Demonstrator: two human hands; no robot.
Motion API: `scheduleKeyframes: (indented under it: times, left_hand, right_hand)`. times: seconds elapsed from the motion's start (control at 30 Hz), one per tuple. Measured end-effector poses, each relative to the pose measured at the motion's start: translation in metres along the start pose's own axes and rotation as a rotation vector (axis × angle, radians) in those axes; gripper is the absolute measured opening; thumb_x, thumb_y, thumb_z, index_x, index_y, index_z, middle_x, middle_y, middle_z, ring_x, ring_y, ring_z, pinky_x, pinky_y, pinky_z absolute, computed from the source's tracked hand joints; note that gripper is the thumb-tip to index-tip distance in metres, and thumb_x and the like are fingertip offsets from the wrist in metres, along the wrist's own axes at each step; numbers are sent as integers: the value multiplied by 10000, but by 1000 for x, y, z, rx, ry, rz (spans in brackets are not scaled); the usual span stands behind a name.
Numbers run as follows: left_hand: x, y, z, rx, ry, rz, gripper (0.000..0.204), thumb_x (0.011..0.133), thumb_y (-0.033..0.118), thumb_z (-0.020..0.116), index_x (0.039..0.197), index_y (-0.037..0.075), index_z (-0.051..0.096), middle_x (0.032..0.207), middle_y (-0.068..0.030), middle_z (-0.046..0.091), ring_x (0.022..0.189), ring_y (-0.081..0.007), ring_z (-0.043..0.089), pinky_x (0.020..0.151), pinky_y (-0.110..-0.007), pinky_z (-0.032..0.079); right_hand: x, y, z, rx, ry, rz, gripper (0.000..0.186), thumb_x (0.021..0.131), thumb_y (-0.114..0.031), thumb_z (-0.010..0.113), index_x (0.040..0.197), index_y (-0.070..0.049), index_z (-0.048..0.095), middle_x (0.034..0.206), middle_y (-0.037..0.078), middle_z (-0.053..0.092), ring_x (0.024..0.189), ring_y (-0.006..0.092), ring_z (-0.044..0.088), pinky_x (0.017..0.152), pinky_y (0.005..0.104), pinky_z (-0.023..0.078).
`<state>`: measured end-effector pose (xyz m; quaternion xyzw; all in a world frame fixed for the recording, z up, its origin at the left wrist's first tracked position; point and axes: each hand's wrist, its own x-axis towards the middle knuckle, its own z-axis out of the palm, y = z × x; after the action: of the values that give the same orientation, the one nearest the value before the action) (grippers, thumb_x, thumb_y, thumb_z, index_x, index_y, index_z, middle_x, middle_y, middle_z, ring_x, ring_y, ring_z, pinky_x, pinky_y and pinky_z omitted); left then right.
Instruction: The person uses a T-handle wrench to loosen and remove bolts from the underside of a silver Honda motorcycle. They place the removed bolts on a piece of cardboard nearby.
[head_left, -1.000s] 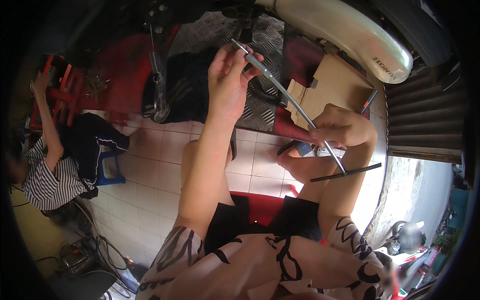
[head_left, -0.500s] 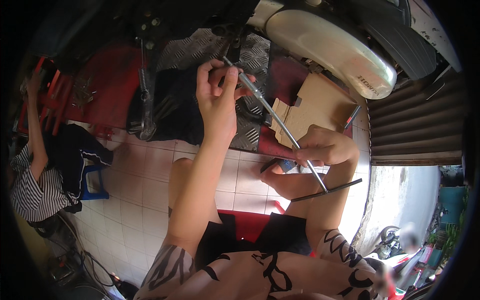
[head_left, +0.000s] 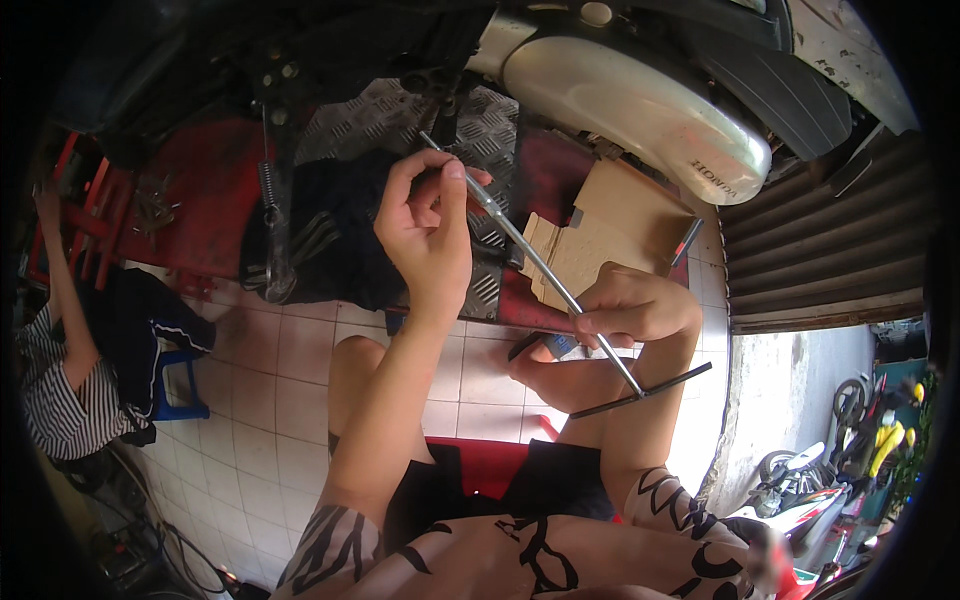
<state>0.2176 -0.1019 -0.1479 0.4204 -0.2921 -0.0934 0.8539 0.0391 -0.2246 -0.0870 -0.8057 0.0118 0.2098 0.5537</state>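
My left hand [head_left: 425, 230] has its fingers curled around the upper end of a long steel T-handle wrench [head_left: 548, 276], thumb along the shaft. My right hand [head_left: 635, 305] grips the shaft lower down, above its black crossbar [head_left: 677, 383]. The wrench slants over a patterned metal plate [head_left: 490, 120] and beside an opened cardboard piece [head_left: 630, 220]. The upper tip lies below dark vehicle parts; whether it touches them, I cannot tell. Left of my hands hangs a metal stand with a spring [head_left: 277, 255], over dark cloth [head_left: 330, 220].
A silver exhaust muffler [head_left: 640, 100] spans the upper right. At left, another person in a striped shirt [head_left: 85, 400] sits by a red metal frame [head_left: 85, 230] and blue stool [head_left: 183, 390]. Loose cables [head_left: 175, 530] lie lower left. Motorbikes [head_left: 800, 480] stand beyond the doorway at right.
The whole view has shifted, so hands, wrench and surroundings sit lower and farther left in it. Both hands still hold the wrench at much the same angle; my left fingers have shifted slightly on it.
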Motion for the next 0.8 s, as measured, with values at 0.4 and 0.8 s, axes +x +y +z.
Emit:
scheduleKeyframes:
  times: [0.4,0.8]
  left_hand:
    - [3,1,1,-154,-78,-107,239,936,91,557,1150,-14,541,1095,-117,611,923,-234,664,669,-265,541]
    - [60,45,52,-19,-292,-169,341,906,121,580,1229,17,543,1106,-59,620,899,-177,665,664,-240,496]
  right_hand:
    - [1,4,0,43,8,-93,354,953,-204,459,712,10,607,428,4,465,357,105,433,396,255,339]
    - [23,-29,31,549,457,-291,482,974,-336,480,647,14,533,488,-7,413,344,44,313,331,221,195]
